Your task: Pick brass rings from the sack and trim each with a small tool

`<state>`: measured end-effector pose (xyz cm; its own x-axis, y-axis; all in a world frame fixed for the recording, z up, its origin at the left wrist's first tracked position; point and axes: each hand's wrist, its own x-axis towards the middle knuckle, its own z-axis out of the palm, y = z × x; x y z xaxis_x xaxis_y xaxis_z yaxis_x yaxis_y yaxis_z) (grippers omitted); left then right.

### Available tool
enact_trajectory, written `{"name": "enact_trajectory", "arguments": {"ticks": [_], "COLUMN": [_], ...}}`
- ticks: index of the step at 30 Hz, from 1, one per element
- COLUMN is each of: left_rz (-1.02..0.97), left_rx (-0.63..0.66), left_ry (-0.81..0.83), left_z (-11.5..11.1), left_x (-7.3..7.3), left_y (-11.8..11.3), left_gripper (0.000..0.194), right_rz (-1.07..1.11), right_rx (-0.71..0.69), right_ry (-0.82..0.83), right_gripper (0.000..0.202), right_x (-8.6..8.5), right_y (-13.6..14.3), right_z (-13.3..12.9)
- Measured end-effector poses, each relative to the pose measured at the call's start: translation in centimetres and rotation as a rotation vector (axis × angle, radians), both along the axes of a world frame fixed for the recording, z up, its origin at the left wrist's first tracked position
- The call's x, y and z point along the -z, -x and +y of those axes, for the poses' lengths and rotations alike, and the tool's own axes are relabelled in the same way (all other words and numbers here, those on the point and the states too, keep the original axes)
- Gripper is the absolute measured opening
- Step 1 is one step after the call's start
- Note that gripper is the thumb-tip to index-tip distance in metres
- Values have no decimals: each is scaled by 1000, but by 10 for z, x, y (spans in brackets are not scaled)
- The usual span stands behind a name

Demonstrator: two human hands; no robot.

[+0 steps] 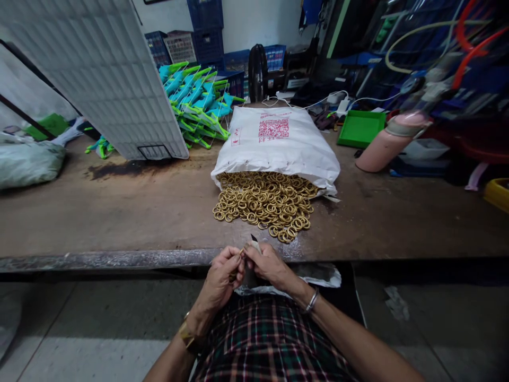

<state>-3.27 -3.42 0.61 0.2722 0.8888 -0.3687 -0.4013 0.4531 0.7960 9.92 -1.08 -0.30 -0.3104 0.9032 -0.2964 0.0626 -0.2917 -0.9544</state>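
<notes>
My left hand [226, 273] is closed, pinching a gold-coloured ring [241, 251] between thumb and forefinger; more rings seem tucked under its curled fingers. My right hand [272, 268] meets it at the fingertips and grips a small knife [255, 244] with a dark, pointed blade and a pale body. Both hands are above my lap, at the table's front edge. Just beyond them, a heap of gold-coloured rings [266, 204] spills from the mouth of a white woven sack [246, 154] with red print, lying on its side.
The brown wooden table [119, 217] spans the view. On its left stand a grey ribbed panel [107, 74] and a stack of blue and green plastic parts [199, 103]. A green tray [360, 129] and a pink bottle [387, 143] are on the right. Under the hands hangs a plastic bag [328, 277].
</notes>
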Motion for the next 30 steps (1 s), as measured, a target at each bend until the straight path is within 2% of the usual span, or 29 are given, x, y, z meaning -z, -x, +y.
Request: {"name": "enact_trajectory", "arguments": {"ticks": [7, 15, 17, 21, 25, 30], "left_rz": [-3, 0, 3, 33, 99, 184], "left_rx": [15, -1, -14, -29, -22, -21], "left_ry": [-10, 36, 35, 43, 20, -27], "left_z": [1, 3, 4, 5, 6, 7], "left_x": [3, 9, 10, 12, 12, 16], "left_y": [-1, -2, -3, -3, -2, 0], "left_gripper": [27, 29, 29, 29, 30, 30], "right_rz": [218, 157, 59, -299, -599, -890], "right_rx": [-21, -6, 16, 44, -136, -348], "right_ry": [195, 217, 142, -193, -399, -445], "right_gripper": [34, 34, 32, 26, 15, 21], "right_x": [5, 5, 4, 6, 3, -10], "right_y": [-3, -4, -4, -5, -5, -6], "right_z": [1, 3, 4, 4, 1, 0]}}
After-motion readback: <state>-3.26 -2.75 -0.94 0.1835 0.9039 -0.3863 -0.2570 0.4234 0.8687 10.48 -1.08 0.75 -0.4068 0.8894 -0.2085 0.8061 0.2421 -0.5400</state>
